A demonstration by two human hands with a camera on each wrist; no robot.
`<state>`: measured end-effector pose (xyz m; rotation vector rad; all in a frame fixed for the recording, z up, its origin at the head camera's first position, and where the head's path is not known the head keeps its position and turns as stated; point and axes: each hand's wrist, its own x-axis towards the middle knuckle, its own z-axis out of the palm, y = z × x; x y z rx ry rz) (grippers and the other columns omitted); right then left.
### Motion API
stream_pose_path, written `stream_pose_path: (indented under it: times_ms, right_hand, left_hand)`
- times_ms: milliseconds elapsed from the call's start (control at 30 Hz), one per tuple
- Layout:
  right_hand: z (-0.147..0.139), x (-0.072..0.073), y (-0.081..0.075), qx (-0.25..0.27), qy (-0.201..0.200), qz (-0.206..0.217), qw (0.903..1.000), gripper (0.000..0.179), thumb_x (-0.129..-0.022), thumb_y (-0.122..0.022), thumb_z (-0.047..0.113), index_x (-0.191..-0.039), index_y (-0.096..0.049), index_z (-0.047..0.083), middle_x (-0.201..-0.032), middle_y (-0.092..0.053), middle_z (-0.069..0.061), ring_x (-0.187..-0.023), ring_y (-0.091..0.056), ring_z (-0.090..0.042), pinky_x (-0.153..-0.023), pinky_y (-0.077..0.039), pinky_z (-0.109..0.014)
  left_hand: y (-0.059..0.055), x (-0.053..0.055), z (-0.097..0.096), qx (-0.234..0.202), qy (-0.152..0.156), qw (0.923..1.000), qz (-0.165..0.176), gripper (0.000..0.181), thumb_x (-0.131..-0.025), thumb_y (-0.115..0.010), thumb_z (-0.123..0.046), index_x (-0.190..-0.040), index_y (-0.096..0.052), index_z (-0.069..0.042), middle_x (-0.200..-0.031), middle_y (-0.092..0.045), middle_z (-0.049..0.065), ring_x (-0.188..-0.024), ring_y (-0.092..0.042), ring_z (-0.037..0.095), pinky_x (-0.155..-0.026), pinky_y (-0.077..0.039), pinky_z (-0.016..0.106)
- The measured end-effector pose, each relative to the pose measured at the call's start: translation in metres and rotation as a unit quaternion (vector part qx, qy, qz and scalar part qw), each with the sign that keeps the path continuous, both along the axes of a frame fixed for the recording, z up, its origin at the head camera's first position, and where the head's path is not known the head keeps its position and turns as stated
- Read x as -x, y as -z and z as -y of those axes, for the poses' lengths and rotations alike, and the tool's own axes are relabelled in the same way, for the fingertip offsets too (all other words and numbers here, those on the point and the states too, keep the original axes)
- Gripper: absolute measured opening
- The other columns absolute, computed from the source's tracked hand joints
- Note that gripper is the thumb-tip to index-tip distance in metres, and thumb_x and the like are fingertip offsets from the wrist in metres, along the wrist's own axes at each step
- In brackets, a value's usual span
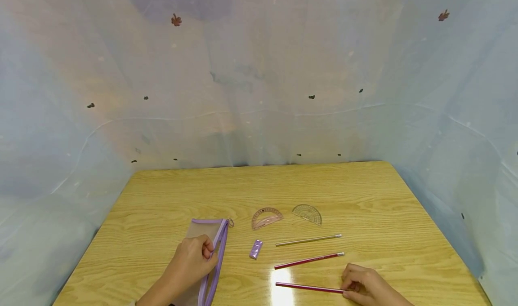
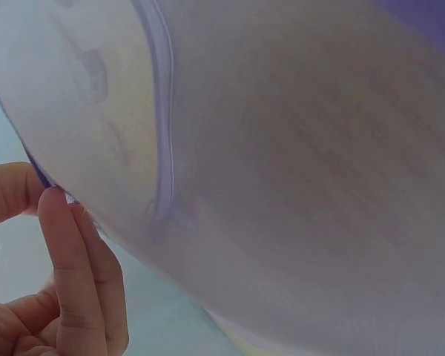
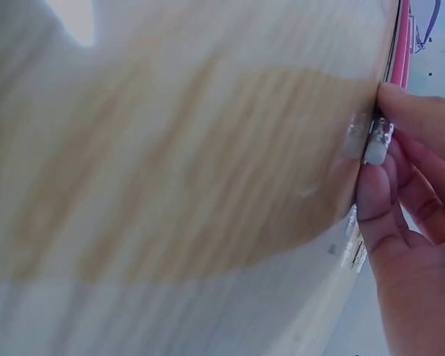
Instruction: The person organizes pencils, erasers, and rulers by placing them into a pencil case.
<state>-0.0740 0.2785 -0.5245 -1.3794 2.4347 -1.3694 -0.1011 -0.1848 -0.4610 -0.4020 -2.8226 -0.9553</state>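
A translucent pencil pouch [image 1: 202, 229] with purple trim lies at the left front of the table. My left hand [image 1: 192, 259] pinches the trimmed edge of its opening; in the left wrist view, the fingers [image 2: 78, 274] meet at that edge and the pouch fills most of the picture. My right hand [image 1: 364, 282] pinches the eraser end of the nearest dark-red pencil [image 1: 307, 287], which lies across the table front. In the right wrist view, the pale eraser [image 3: 376, 152] shows between thumb and fingers.
Beyond the held pencil lie a red pencil [image 1: 307, 261] and a gold-toned pencil [image 1: 307, 240]. A small purple-wrapped eraser [image 1: 256, 249] sits right of the pouch. Farther back are a pinkish protractor [image 1: 257, 217] and a clear protractor [image 1: 308, 213]. A hanging cloth [image 1: 259, 72] surrounds the wooden table [image 1: 162, 189].
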Motion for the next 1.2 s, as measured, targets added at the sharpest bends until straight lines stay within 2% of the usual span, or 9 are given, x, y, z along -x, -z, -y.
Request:
stream_pose_path:
  times_ms: [133,300,533,700,1200]
  right_hand:
    - [0.001,0.000,0.002,0.005,0.004,0.002,1.0000,0.023,-0.082,-0.073,-0.012,-0.093,-0.068,0.008,-0.090,-0.059,-0.005,-0.072,-0.056,-0.003,-0.055,-0.051,-0.017]
    - [0.003,-0.002,0.000,0.002,0.018,-0.008,0.9998,0.023,-0.084,-0.072,-0.009,-0.093,-0.068,0.011,-0.090,-0.059,-0.001,-0.072,-0.055,-0.001,-0.055,-0.049,-0.016]
    - [0.004,-0.004,-0.008,-0.021,0.039,0.024,0.9988,0.017,-0.091,-0.069,0.000,-0.096,-0.068,0.016,-0.093,-0.061,0.009,-0.075,-0.055,0.003,-0.055,-0.050,-0.018]
    - [0.002,-0.004,-0.012,-0.031,0.045,0.027,0.9981,0.015,-0.091,-0.070,0.001,-0.097,-0.068,0.015,-0.092,-0.062,0.010,-0.076,-0.055,0.004,-0.055,-0.050,-0.019]
    - [-0.005,0.001,-0.013,-0.038,0.015,0.050,0.9979,0.016,-0.092,-0.068,0.000,-0.102,-0.070,0.013,-0.096,-0.066,0.005,-0.080,-0.059,-0.002,-0.058,-0.050,-0.021]
  left_hand:
    - [0.000,0.001,0.000,-0.002,0.000,1.0000,0.001,0.022,-0.072,-0.069,0.006,-0.067,-0.056,-0.013,-0.059,-0.050,-0.012,-0.047,-0.046,-0.002,-0.042,-0.044,0.015]
    - [0.000,0.001,0.000,-0.009,0.005,0.9999,0.003,0.021,-0.072,-0.068,0.007,-0.068,-0.057,-0.012,-0.059,-0.049,-0.012,-0.048,-0.047,-0.002,-0.043,-0.046,0.015]
    - [-0.001,0.001,0.001,-0.008,0.003,0.9999,0.007,0.022,-0.072,-0.067,0.007,-0.068,-0.058,-0.012,-0.059,-0.050,-0.012,-0.048,-0.048,-0.002,-0.044,-0.046,0.014]
    - [-0.002,0.001,0.001,-0.006,-0.001,1.0000,0.005,0.022,-0.072,-0.068,0.007,-0.067,-0.058,-0.012,-0.059,-0.051,-0.011,-0.049,-0.048,-0.002,-0.044,-0.046,0.014]
    - [-0.004,0.000,0.002,-0.019,0.006,0.9997,0.014,0.020,-0.072,-0.070,0.007,-0.070,-0.060,-0.010,-0.062,-0.053,-0.010,-0.052,-0.050,-0.003,-0.046,-0.047,0.013]
